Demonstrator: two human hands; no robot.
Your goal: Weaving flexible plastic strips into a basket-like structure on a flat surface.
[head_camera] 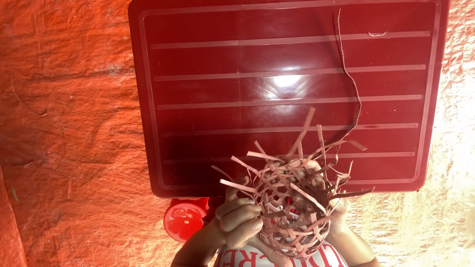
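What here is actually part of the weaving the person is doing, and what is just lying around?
In use:
- woven strip ball, held between both hands
- left hand, gripping its side
- right hand, mostly hidden behind it
- long loose strip, trailing up from the ball

Lying about:
- dark red ribbed plastic tray
- round red lid
- orange mat

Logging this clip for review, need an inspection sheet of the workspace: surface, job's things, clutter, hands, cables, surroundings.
Surface: dark red ribbed plastic lid, glossy, with a light glare at the middle.
Job's things: half-woven ball of flat strips, open lattice, loose ends sticking up; one long strip trails over the lid.
Clutter: small strip scrap near the lid's top right; round red cap below the lid's lower left corner.
Hands: left hand grips the ball's left side, fingers curled; right hand holds its right side, mostly hidden.
Cables: nothing seen.
Surroundings: orange woven sheet under everything.
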